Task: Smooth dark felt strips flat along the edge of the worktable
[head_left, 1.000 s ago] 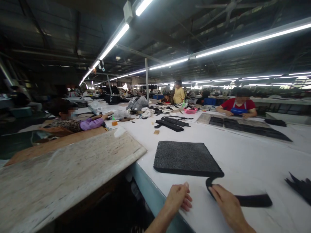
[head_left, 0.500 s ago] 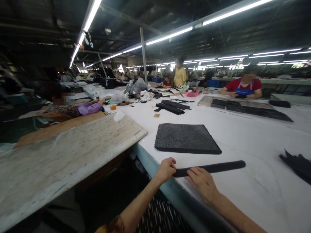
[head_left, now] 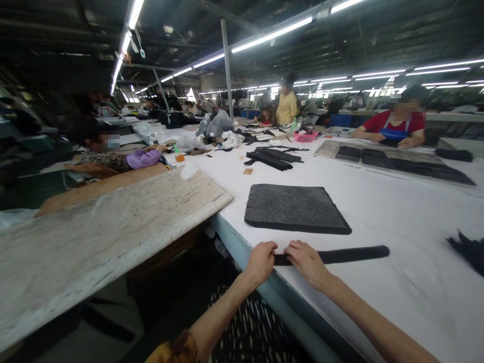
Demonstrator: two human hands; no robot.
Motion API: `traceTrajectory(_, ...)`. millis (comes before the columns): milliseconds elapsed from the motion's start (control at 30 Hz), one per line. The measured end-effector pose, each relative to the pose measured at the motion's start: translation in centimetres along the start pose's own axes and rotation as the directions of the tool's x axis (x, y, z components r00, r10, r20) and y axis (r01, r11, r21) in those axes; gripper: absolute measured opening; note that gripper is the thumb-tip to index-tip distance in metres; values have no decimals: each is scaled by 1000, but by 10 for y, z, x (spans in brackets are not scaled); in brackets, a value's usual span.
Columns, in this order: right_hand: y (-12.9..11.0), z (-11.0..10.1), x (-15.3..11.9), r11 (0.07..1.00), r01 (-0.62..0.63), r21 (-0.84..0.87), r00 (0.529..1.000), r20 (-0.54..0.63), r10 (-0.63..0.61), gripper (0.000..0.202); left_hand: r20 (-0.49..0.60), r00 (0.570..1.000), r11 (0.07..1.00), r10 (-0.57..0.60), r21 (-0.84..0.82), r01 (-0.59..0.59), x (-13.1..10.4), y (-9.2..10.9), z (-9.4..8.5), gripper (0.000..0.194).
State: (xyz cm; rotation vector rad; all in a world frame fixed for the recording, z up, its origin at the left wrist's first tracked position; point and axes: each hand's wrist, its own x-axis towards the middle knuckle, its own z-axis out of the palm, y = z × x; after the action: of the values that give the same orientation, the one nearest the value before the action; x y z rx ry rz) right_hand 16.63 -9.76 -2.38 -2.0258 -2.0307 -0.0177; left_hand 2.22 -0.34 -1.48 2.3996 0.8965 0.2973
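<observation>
Pale board [head_left: 113,227]: on the left, its far right corner meeting the white table [head_left: 381,217], at least from where I watch
Left hand [head_left: 261,263]: near the table edge; I read thumb and fingers as pinched on the strip's left end, presumably to anchor it
Black panel [head_left: 298,209]: flat, just beyond both hands; I take it as parked within reach, leaving the edge to the strip
Right hand [head_left: 307,263]: laid over the strip close beside the left, likely to keep it straight; its thumb is hidden, so I cannot tell whether it grips
Black strip [head_left: 355,254]: along the near side, its free length running right
Dark pieces [head_left: 469,252]: far right, well apart from my hands
</observation>
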Motion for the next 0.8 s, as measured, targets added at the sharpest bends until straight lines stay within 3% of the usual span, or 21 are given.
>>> traceTrajectory(333, 9, 8, -13, 986, 109, -126, 980, -149, -128, 21, 75, 995, 970, 73, 228, -88, -5, 0, -10, 34)
traceTrajectory(567, 11, 7, -15, 947, 225, -230, 955, -141, -262, 25, 122, 984, 929, 128, 333, -162, -8, -3, -9, 28)
traceTrajectory(800, 7, 5, -16, 904, 302, -304, 932, -104, -346, 24, 150, 946, 853, 288, 409, -324, -9, -12, -7, 19)
